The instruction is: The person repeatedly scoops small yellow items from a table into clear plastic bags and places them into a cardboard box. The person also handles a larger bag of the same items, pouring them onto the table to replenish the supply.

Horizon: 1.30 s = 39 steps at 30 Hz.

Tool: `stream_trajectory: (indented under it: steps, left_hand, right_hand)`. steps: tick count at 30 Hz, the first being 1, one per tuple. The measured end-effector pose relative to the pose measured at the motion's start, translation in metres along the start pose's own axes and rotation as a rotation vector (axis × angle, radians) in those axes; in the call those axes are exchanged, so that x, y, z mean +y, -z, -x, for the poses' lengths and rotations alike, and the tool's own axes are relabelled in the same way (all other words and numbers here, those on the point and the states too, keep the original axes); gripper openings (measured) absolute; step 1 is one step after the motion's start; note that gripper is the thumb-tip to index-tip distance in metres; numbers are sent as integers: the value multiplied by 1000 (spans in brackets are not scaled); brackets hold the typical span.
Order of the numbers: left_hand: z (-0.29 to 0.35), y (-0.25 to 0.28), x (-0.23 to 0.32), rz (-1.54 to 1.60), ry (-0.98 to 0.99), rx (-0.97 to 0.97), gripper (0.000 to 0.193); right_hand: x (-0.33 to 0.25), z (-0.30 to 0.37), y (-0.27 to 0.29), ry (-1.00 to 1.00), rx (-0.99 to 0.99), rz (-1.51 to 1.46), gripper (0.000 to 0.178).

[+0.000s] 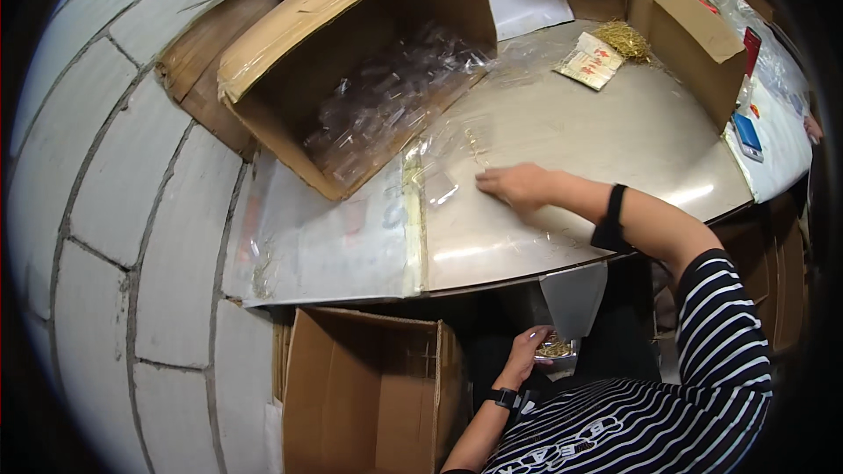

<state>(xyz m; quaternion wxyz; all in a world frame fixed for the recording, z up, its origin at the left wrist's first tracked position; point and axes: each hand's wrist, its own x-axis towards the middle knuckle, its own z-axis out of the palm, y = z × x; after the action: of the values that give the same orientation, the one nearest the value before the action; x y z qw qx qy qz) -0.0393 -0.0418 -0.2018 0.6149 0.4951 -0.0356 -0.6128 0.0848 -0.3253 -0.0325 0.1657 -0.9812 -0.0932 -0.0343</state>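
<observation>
Nearest the camera is the person's striped black-and-white sleeve (702, 360), and just past it the left hand (529, 347), low in front of the body below the bench edge. Its fingers are curled around the rim of a small clear bag (558, 349) holding thin gold-coloured metal pieces; a pale grey pouch (575, 297) stands upright just above it, touching the bag's top. A dark watch sits on that wrist.

The right hand (518, 184) lies flat on the bench (615, 140), palm down, fingers extended and nearly together, fingertips pointing left. It grips nothing; it presses on thin transparent film that is hard to make out against the surface. A black band circles the forearm. Just left of the fingertips lies a small clear plastic sleeve (439, 186), slightly crumpled and glossy.

The bench top is smooth, rounded and pale, with a soft sheen. A large open cardboard box (351, 53) lies tipped on its side at the bench's left end, spilling a heap of clear plastic sleeves. At the far side sits a loose pile of gold pieces (625, 39) beside a printed paper packet (590, 61). A second open cardboard box (369, 386) stands on the floor at the left.
</observation>
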Motion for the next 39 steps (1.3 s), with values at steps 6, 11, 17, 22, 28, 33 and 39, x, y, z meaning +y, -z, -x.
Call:
stream_trajectory:
  steps: [6,11,17,22,28,33,39]
  left_hand:
    - [-7,8,12,28,11,-12,36]
    - [-27,22,6,-45,51,-91,37]
    - [-35,43,1,8,204,-48,34]
    - [-56,82,-36,140,312,2,29]
    - [-59,76,-30,36,303,-13,30]
    - [-52,58,-23,-17,269,54,31]
    - [-28,34,-11,-20,124,-54,32]
  right_hand:
    - [9,57,65,-261,11,-133,38]
    - [138,47,73,-543,298,125,36]
    - [205,-7,74,-549,164,234,39]
    - [242,-56,76,-601,160,247,50]
    - [204,-63,77,-635,-136,280,61]
    - [96,8,69,-565,-297,237,67]
    - [24,104,78,-484,-121,-123,57]
